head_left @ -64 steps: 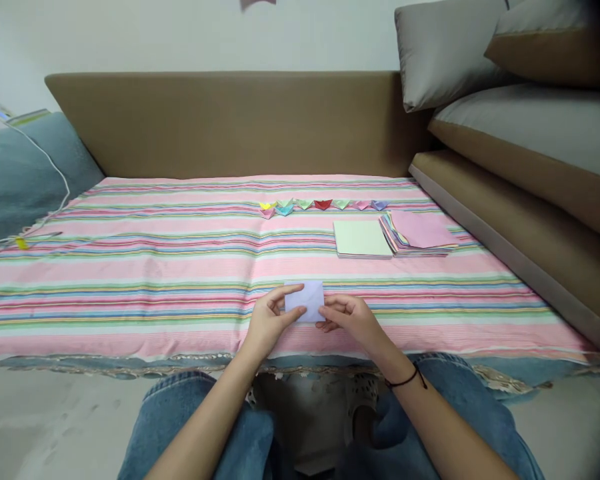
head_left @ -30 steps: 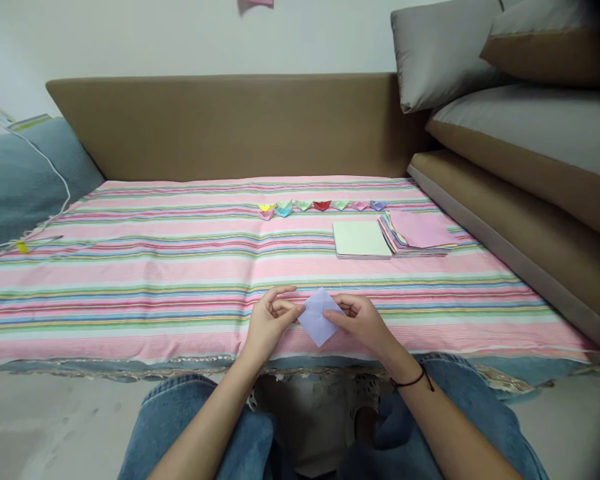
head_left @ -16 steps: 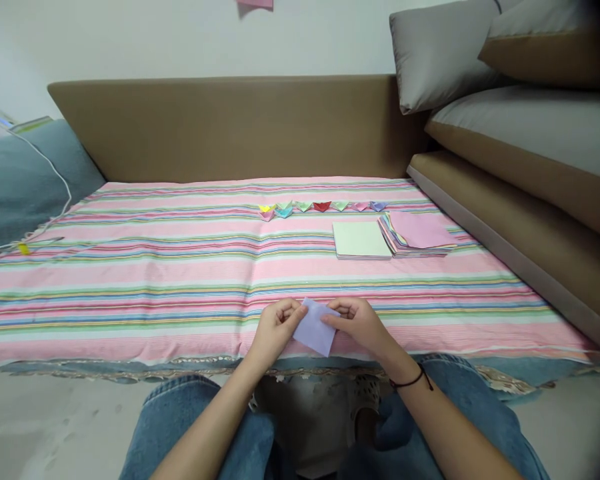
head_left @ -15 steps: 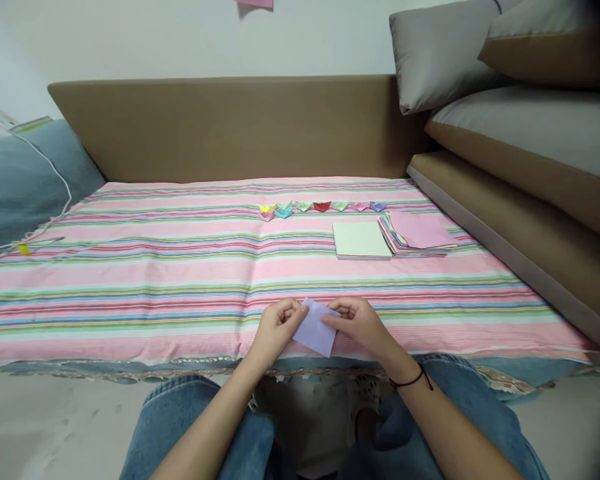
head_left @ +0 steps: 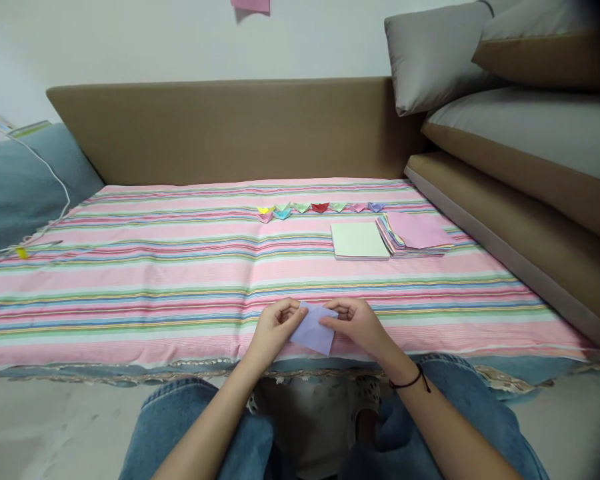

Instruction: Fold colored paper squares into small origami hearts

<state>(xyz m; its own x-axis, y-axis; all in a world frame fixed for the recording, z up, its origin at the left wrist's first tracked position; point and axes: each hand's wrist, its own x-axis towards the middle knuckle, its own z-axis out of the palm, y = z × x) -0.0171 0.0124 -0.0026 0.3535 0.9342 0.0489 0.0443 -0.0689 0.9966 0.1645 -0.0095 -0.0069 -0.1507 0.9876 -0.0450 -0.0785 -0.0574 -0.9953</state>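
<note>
Both of my hands pinch a small folded lilac paper (head_left: 313, 331) over the near edge of the striped cloth (head_left: 180, 267). My left hand (head_left: 276, 327) grips its left side with curled fingers. My right hand (head_left: 355, 325) grips its right side, thumb on top. The paper is tilted, one corner pointing down toward me. Further back lies a row of several small folded paper shapes (head_left: 320, 208) in different colours.
A pale green paper pad (head_left: 359, 240) and a stack of coloured sheets with pink on top (head_left: 417, 232) lie at the right. Brown and grey cushions (head_left: 520, 133) are piled along the right. A white cable (head_left: 45, 173) and a grey-blue pillow (head_left: 15, 173) are at the left.
The lilac paper was a flat rectangle held level, then got turned to a diamond and folded smaller. Both hands have drawn closer together and slightly toward me.
</note>
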